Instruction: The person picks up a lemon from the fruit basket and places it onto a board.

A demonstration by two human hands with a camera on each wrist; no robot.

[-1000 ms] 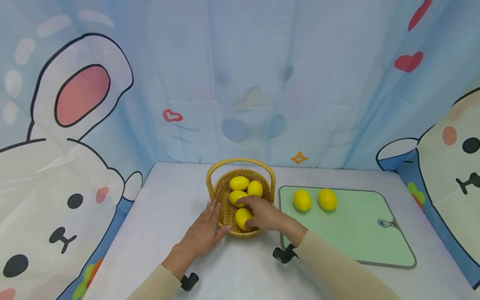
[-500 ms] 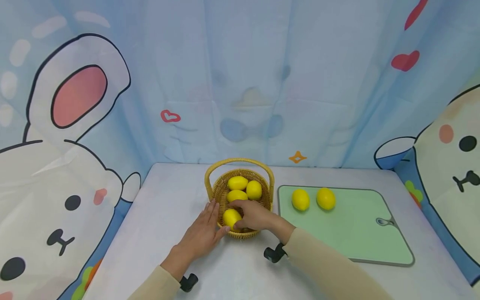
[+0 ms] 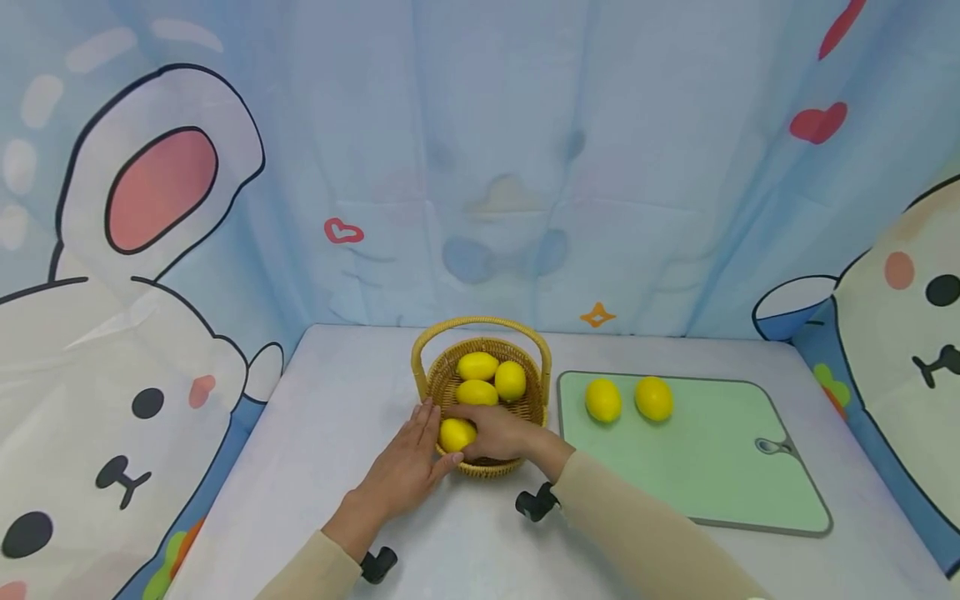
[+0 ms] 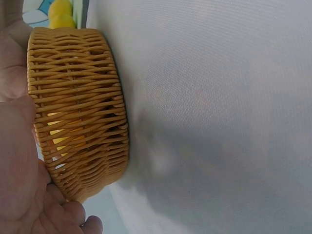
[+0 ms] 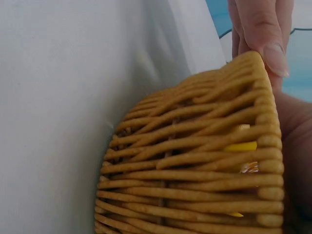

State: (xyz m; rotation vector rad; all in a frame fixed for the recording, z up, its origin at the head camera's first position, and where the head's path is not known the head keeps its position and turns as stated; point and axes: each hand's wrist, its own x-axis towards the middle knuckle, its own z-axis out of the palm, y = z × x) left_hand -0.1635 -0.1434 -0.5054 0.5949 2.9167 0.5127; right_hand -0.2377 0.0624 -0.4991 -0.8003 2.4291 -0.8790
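A round wicker basket (image 3: 483, 470) with an arched handle holds several yellow lemons (image 3: 477, 367). My right hand (image 3: 495, 433) reaches inside over the near rim, fingers and thumb round the lemon (image 3: 456, 435) at the front left. Against the basket's left side rests my left hand (image 3: 405, 458), its fingers straight and its thumb at the front rim. In the left wrist view, the left hand (image 4: 19, 165) touches the woven wall (image 4: 78, 107). The right wrist view shows the basket wall (image 5: 195, 165) close up, with yellow glimpsed through its gaps.
Right of the basket lies a pale green cutting board (image 3: 712, 450) with a grey edge. Two lemons, one left (image 3: 603, 401) and one right (image 3: 654, 398), sit on its far left part. A blue cartoon-print curtain (image 3: 510, 167) hangs behind the white table (image 3: 360, 375).
My right hand has shifted left inside the basket, carrying the front lemon toward the left wall. The left hand stays at the basket's side. The lemons on the board have not moved.
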